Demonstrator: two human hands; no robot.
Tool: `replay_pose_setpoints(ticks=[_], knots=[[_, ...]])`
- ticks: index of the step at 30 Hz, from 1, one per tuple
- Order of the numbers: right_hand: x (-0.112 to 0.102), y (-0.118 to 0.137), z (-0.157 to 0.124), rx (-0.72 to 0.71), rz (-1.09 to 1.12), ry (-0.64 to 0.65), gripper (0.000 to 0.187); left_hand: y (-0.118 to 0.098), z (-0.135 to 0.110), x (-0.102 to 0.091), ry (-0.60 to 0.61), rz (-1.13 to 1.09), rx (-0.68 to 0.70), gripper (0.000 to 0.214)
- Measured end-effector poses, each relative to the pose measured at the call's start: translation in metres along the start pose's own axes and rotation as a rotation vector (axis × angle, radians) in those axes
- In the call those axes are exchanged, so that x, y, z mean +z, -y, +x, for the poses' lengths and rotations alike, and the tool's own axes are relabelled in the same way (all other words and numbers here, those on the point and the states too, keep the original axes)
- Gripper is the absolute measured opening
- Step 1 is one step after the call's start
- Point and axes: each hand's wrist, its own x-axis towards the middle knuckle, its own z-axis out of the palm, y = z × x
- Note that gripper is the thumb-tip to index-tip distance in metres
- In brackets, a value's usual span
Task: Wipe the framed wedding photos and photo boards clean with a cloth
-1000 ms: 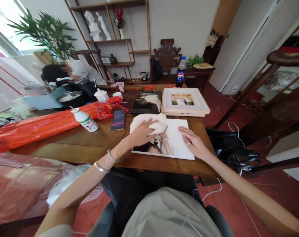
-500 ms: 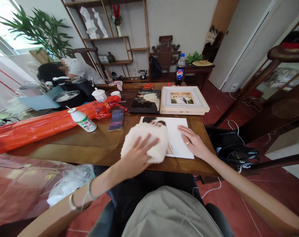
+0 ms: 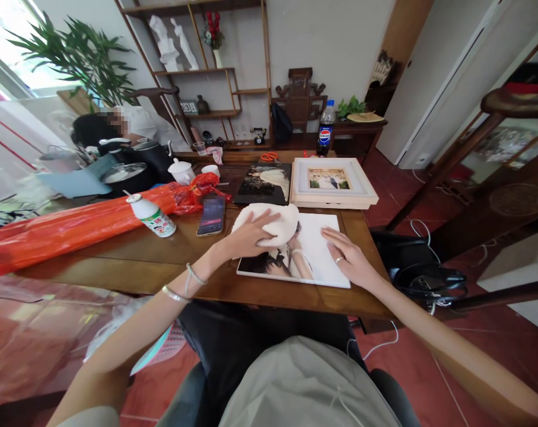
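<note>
A large photo print (image 3: 315, 252) lies flat on the wooden table (image 3: 162, 261) in front of me. My left hand (image 3: 246, 237) presses a fluffy white cloth (image 3: 273, 222) onto the print's far left part, fingers curled over the cloth. My right hand (image 3: 346, 258) lies flat and open on the print's right edge, a ring on one finger, holding the print down. The cloth hides the upper part of the picture.
Beyond the print lie a dark photo (image 3: 264, 184) and a white framed picture (image 3: 331, 182). A phone (image 3: 212, 215), a small white bottle (image 3: 153, 216) and a long orange plastic bag (image 3: 73, 228) lie to the left. A person sits at far left. A black bag (image 3: 422, 267) sits on the floor at right.
My left hand has swept the cloth from the print's near left corner back up to its far left part. The right hand has stayed flat on the print.
</note>
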Motion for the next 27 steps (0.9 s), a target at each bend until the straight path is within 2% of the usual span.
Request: replay_pose_setpoints(ticks=[3, 5, 8, 11, 13, 16, 18, 21, 24, 27], knots=[[-0.001, 0.001, 0.0, -0.001, 0.008, -0.001, 0.04, 0.01, 0.013, -0.003, 0.022, 0.009, 0.008, 0.027], [-0.001, 0.001, 0.001, -0.001, 0.015, 0.003, 0.04, 0.004, 0.013, -0.005, 0.051, 0.012, 0.022, 0.025], [-0.001, 0.001, 0.001, -0.001, 0.024, 0.002, 0.04, -0.022, 0.0, -0.007, 0.079, 0.009, 0.076, 0.029], [-0.001, 0.001, 0.001, 0.014, 0.032, -0.004, 0.039, -0.062, -0.023, -0.006, 0.115, 0.005, 0.175, 0.03], [-0.001, 0.001, 0.001, 0.022, 0.032, 0.0, 0.04, -0.087, -0.037, -0.006, 0.14, 0.011, 0.235, 0.038], [-0.002, 0.001, 0.002, 0.017, 0.023, 0.014, 0.04, -0.103, -0.047, -0.008, 0.149, 0.019, 0.28, 0.046], [-0.002, 0.0, 0.002, 0.017, 0.017, 0.018, 0.04, -0.093, -0.043, -0.01, 0.145, 0.013, 0.288, 0.036], [-0.002, 0.0, 0.002, 0.011, 0.017, 0.013, 0.04, -0.056, -0.026, -0.01, 0.117, 0.026, 0.202, 0.025], [-0.001, -0.001, 0.001, -0.003, 0.024, 0.002, 0.039, -0.016, -0.005, -0.006, 0.063, 0.057, 0.048, 0.028], [-0.001, -0.001, 0.001, -0.001, 0.025, -0.001, 0.039, 0.004, 0.009, -0.001, 0.027, 0.09, -0.014, 0.031]])
